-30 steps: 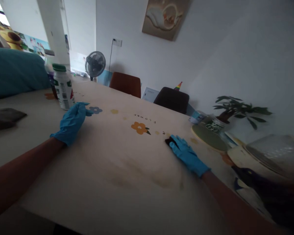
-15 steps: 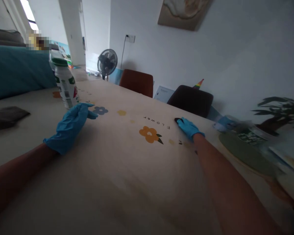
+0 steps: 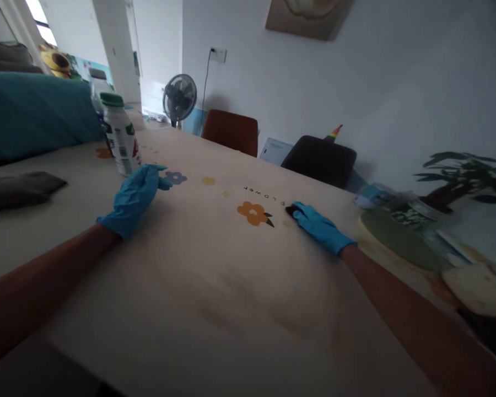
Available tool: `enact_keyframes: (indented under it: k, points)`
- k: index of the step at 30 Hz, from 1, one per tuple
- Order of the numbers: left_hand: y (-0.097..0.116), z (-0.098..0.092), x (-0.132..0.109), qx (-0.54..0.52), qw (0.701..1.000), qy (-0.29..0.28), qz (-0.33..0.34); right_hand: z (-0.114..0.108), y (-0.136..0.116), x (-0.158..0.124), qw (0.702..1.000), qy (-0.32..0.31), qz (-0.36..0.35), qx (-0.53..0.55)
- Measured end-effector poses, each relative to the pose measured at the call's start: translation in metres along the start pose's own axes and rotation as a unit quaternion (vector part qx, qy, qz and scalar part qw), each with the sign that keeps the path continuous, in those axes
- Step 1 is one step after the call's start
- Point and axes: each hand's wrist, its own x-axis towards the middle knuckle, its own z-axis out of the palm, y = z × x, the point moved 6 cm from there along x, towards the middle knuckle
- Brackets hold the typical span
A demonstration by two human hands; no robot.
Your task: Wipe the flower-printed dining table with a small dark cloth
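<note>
Pale table [image 3: 182, 242], brown smudges [image 3: 237, 286] on its near part. Right hand [image 3: 320, 229], blue glove, grasping a small black pad [image 3: 290, 210] at its fingertips; pad is down at the tabletop, just right of the orange flower print [image 3: 248, 213] and by the end of the printed lettering. Left hand [image 3: 135, 197], also blue-gloved, released, fingers slightly bent, thumb apart; can't tell if it touches the table. Grey cloth [image 3: 25, 188] lies left of it. White bottle [image 3: 122, 138], green cap, upright just beyond that hand. Green mat [image 3: 397, 237] far right, then brown chair [image 3: 230, 132], dark chair [image 3: 320, 160], fan [image 3: 179, 97].
</note>
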Motion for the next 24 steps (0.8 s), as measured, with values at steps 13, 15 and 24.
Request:
enact_keyframes:
  k: [13,15,24]
  points:
    - [0.010,0.003,0.008,-0.093,0.990,0.030,-0.098,0.023,-0.062,-0.185,0.969,-0.114,-0.214,0.042]
    - [0.012,0.004,0.010,-0.110,0.989,0.027,-0.099,0.030,-0.076,-0.193,0.959,-0.124,-0.251,0.048]
    - [0.002,0.007,0.023,-0.183,0.981,0.044,-0.046,0.074,-0.206,-0.170,0.862,-0.197,-0.465,0.050]
